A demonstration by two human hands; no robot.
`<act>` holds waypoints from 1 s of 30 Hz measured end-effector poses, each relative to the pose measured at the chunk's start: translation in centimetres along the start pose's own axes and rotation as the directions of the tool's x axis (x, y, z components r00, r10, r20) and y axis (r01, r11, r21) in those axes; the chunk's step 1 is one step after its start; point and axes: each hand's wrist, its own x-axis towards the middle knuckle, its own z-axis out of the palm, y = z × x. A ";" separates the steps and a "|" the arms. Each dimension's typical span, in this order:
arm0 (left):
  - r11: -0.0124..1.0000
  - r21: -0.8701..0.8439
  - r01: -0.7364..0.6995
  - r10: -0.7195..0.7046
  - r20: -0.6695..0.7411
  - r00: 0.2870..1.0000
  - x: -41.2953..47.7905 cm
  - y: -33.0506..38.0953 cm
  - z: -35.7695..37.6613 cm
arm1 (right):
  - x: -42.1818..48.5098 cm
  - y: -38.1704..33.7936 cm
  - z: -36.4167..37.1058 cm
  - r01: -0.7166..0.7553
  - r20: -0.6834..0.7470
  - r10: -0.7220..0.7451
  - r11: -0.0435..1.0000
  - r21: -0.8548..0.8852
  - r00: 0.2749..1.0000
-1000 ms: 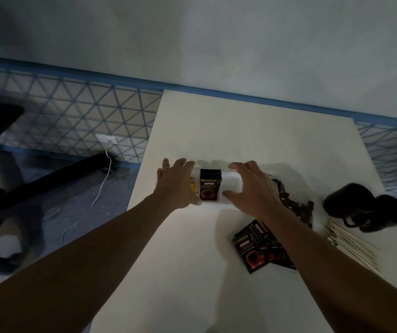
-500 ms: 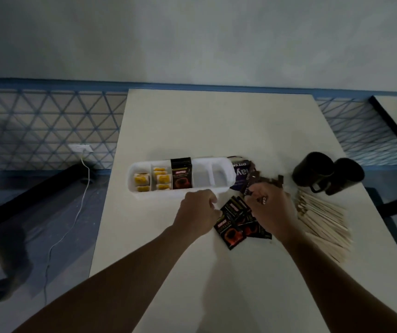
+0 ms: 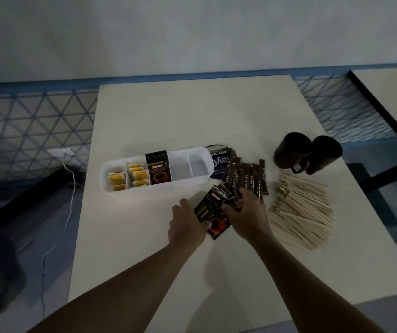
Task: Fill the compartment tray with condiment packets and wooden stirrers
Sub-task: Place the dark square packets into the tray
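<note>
Both hands are down at centre frame, on the loose pile of coffee packets (image 3: pixel 213 207) lying on the desk (image 3: pixel 192 111). The right hand (image 3: pixel 248 213) has its fingers curled over the top of the pile with the thumb against the near side, pinching packets. The left hand (image 3: pixel 188 224) sits at the pile's left edge, thumb touching a packet; whether it really grips one, I cannot tell. Just above them the white compartment tray (image 3: pixel 168 187) lies across the desk, with yellow packets (image 3: pixel 128 177) in its two left sections and a black Kopiko packet (image 3: pixel 158 170) in the third. A purple mayo packet (image 3: pixel 219 162) and brown sugar sticks (image 3: pixel 245 176) lie beside its right end. Wooden stirrers (image 3: pixel 300 212) are heaped at right, below two dark mugs (image 3: pixel 291 150).
</note>
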 end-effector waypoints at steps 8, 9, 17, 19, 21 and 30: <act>0.997 0.029 -0.065 0.065 -0.008 0.998 0.5 -0.3 0.3 | 1.3 -1.1 1.2 -0.003 0.015 0.005 0.994 -0.109 1.000; 0.996 0.029 -0.079 0.079 -0.002 0.997 0.6 -0.4 0.2 | 1.4 -1.2 1.2 0.009 0.033 -0.005 0.993 -0.120 0.999; 0.991 0.041 -0.131 0.130 0.020 0.991 1.3 -1.1 0.2 | 1.6 -2.9 1.5 0.239 0.277 -0.224 0.971 -0.021 0.934; 0.988 0.052 -0.143 0.142 0.023 0.990 1.5 -1.3 0.1 | 1.6 -2.8 1.8 0.240 0.336 -0.230 0.971 0.013 0.913; 0.987 0.050 -0.156 0.154 0.041 0.987 1.7 -1.6 -0.1 | 1.4 -2.6 1.9 0.228 0.355 -0.227 0.973 0.042 0.907; 0.979 -0.040 -0.201 0.203 0.076 0.976 2.0 -1.7 -2.6 | 1.1 -3.2 1.6 0.091 0.307 -0.160 0.970 0.226 0.938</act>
